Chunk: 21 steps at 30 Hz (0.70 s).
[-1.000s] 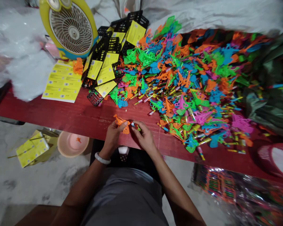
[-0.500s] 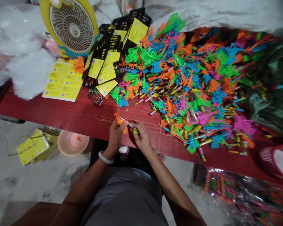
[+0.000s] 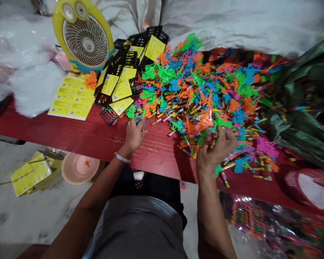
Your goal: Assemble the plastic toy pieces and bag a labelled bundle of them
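Note:
My left hand [image 3: 135, 135] is at the left front edge of the heap, its fingertips by a blue plastic piece [image 3: 137, 121] and its thumb a little apart. Nothing shows clearly in its grasp. Over the front of the heap, my right hand [image 3: 216, 149] has its fingers spread above the toys, just in front of an orange plastic piece [image 3: 206, 119]. The heap of toy pieces [image 3: 197, 91] is orange, green, blue and pink, with small striped tubes [image 3: 164, 114] among them. My right hand hides some pieces beneath it.
A yellow fan [image 3: 88, 43] stands at the back left, beside black plastic racks [image 3: 118, 68] with yellow cards. A yellow label sheet [image 3: 70, 97] lies on the red table [image 3: 97, 138]. On the right is a red basket [image 3: 291, 183]; below left, a pink basin [image 3: 66, 169].
My hands have parted from in front of my body. The left moved forward to the heap's edge, and the orange toy no longer shows in it. The right swung right over the heap.

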Available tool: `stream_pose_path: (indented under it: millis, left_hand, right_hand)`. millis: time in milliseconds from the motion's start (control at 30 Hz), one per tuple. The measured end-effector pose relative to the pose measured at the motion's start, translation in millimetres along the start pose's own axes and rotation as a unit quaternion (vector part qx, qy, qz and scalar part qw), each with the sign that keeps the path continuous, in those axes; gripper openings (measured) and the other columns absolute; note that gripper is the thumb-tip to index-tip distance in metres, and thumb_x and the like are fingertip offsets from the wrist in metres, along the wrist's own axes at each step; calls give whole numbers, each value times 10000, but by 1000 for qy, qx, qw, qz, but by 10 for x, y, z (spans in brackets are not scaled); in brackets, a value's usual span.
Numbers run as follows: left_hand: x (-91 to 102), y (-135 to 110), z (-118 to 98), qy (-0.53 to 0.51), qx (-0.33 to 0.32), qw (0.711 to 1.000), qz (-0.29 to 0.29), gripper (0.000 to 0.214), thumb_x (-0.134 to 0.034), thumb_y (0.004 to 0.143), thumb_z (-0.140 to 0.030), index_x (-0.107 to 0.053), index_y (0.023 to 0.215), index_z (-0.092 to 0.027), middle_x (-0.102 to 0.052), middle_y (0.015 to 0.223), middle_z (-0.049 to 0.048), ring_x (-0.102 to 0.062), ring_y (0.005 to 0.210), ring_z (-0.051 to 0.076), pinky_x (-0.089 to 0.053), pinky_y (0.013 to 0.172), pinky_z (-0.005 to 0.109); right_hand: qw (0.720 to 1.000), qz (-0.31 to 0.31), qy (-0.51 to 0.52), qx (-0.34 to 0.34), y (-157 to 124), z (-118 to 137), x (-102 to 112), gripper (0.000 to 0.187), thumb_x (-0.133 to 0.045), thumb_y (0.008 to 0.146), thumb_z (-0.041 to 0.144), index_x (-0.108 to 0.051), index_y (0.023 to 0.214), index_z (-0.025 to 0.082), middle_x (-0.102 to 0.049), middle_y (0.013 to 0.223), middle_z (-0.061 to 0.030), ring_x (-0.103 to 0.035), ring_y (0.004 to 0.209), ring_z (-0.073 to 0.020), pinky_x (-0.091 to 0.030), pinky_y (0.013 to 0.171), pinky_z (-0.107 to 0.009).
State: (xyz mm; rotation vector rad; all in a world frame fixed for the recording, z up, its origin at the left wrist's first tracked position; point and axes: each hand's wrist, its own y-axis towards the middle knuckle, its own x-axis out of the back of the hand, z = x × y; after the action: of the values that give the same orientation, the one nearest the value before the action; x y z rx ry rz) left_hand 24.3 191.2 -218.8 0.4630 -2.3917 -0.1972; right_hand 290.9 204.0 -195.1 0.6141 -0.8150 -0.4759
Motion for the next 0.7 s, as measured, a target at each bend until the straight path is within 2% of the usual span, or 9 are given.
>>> stream_pose_path:
  millis: [67, 167, 267, 367, 467, 500, 567, 633, 700]
  left_hand:
    - [-59, -63, 74, 38, -26, 999, 27, 437, -642, 837, -111, -656, 1266, -195, -572, 1303, 134, -501, 1252, 312, -405, 1117, 494]
    - [-136, -329, 88, 19, -42, 998, 36, 439, -527, 890, -92, -628, 1306, -186, -581, 1299, 134, -518, 1245, 280, -437, 1110, 464]
    - [-143, -592, 62, -27, -34, 999, 30, 412, -451, 944, -121, -619, 1311, -204, -590, 1317, 123, -546, 1251, 244, -448, 1116, 438]
    - [-58, -737, 68, -63, -6, 998, 16, 315, -452, 955, -150, -680, 1166, -202, -641, 1236, 110, -601, 1179, 224, -481, 1070, 414]
    - [78, -803, 77, -108, 73, 991, -28, 175, -541, 938, -234, -709, 976, -204, -696, 1052, 91, -647, 1018, 222, -514, 970, 394]
    - [120, -815, 68, -139, 114, 983, -34, 161, -579, 933, -297, -709, 940, -203, -704, 987, 84, -656, 952, 221, -524, 924, 386]
    - [179, -822, 29, -244, 195, 950, -5, 278, -632, 910, -457, -713, 944, -193, -717, 932, 83, -667, 854, 218, -538, 831, 368]
    - [201, -806, -24, -374, 256, 890, 54, 443, -643, 867, -601, -716, 975, -178, -730, 932, 95, -673, 804, 216, -540, 753, 351]
    - [194, -776, -62, -453, 298, 837, 68, 497, -708, 790, -640, -717, 939, -167, -732, 893, 84, -665, 767, 201, -528, 708, 326]
  right_hand:
    - [999, 24, 37, -5, -28, 87, -60, 327, -446, 992, 324, -626, 1249, 233, -614, 1170, -155, -561, 1171, -325, -448, 1020, -580]
    - [968, 195, 150, -39, -311, 381, -342, 297, -435, 1010, 363, -633, 1183, 224, -673, 1106, -144, -634, 1058, -289, -515, 941, -495]
    - [941, 301, 145, -53, -574, 658, -676, 359, -549, 969, 409, -632, 1239, 188, -704, 1163, -184, -674, 1041, -306, -524, 906, -453]
    - [927, 363, 77, -61, -633, 767, -852, 378, -618, 928, 368, -640, 1251, 172, -728, 1114, -192, -699, 958, -309, -522, 822, -402]
    - [919, 382, 78, -54, -586, 736, -841, 267, -602, 921, 335, -669, 1135, 191, -745, 1016, -146, -700, 879, -283, -514, 769, -365]
    - [919, 378, 102, -43, -578, 713, -810, 237, -580, 925, 327, -666, 1107, 202, -745, 1003, -127, -696, 878, -272, -515, 774, -358]
    - [915, 369, 163, -1, -596, 667, -728, 210, -531, 936, 315, -656, 1077, 224, -738, 1006, -101, -683, 906, -252, -518, 808, -355]
    - [902, 373, 211, 50, -651, 639, -639, 201, -500, 944, 324, -656, 1042, 244, -729, 986, -89, -669, 920, -246, -518, 833, -363]
    - [882, 398, 241, 70, -714, 632, -551, 186, -514, 946, 357, -655, 1012, 254, -719, 959, -83, -660, 906, -245, -519, 825, -365]
